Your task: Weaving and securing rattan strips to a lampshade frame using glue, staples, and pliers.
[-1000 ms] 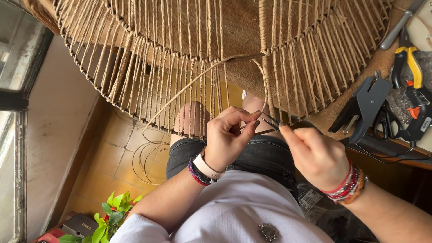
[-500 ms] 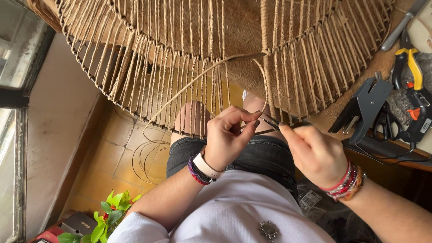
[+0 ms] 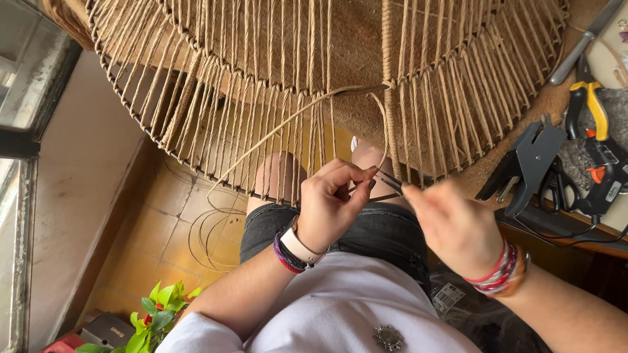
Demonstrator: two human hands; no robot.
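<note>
A large round wire frame (image 3: 216, 98) wrapped with tan paper cord lies across the table edge above my knees. A loose tan cord (image 3: 288, 121) loops from the frame's centre band down to the floor and back up to my hands. My left hand (image 3: 330, 202) pinches the cord end between thumb and fingers just below the frame's rim. My right hand (image 3: 451, 225) sits close to its right, fingers closed on a thin dark needle-like tool (image 3: 390, 183) that meets the cord at my left fingertips.
On the table at right lie a black staple gun (image 3: 526, 163), yellow-handled pliers (image 3: 592, 104), a black glue gun (image 3: 605, 180) and a grey craft knife (image 3: 582, 46). Cord coils (image 3: 212, 238) rest on the tiled floor. A green plant (image 3: 157, 320) stands bottom left, by a window (image 3: 19, 131).
Both hands stay at the same spot under the frame's rim; only small finger movements on the cord and tool show.
</note>
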